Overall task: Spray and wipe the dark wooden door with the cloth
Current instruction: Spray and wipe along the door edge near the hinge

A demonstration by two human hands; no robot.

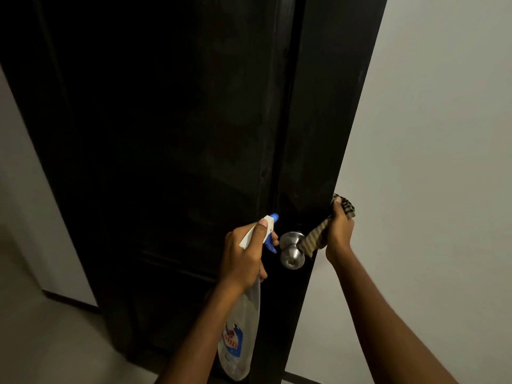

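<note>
Door: dark wooden door (171, 134), nearly black, filling the left and centre of the view; a recessed panel line runs across its lower part, and faint pale smears show along the vertical strip at its right side.
Door edge: the right-hand edge of the door stands against the pale wall (443, 134), slanting in the wide-angle view.
Knob: round brushed-metal door knob (291, 249) with a keyhole in its face, set low on the door's right side, between the two hands.
Left hand: left hand (245, 256) wrapped around the neck of the spray bottle, thumb lying along the top of the head, a finger curled by the blue trigger; whether the trigger is pressed cannot be told.
Spray bottle: spray bottle (239, 328), translucent body with a red, white and blue label, hanging down below the left hand; white head with blue nozzle pointing at the door just left of the knob.
Right hand: right hand (339, 231) clenched on the cloth, at the door's right edge, just right of the knob.
Cloth: striped brown and beige cloth (315, 238), bunched in the right hand; one end sticks up above the fingers, the other hangs down-left, touching the knob.
Floor: pale floor (55, 342) at near left, with a dark skirting strip along the far wall.
</note>
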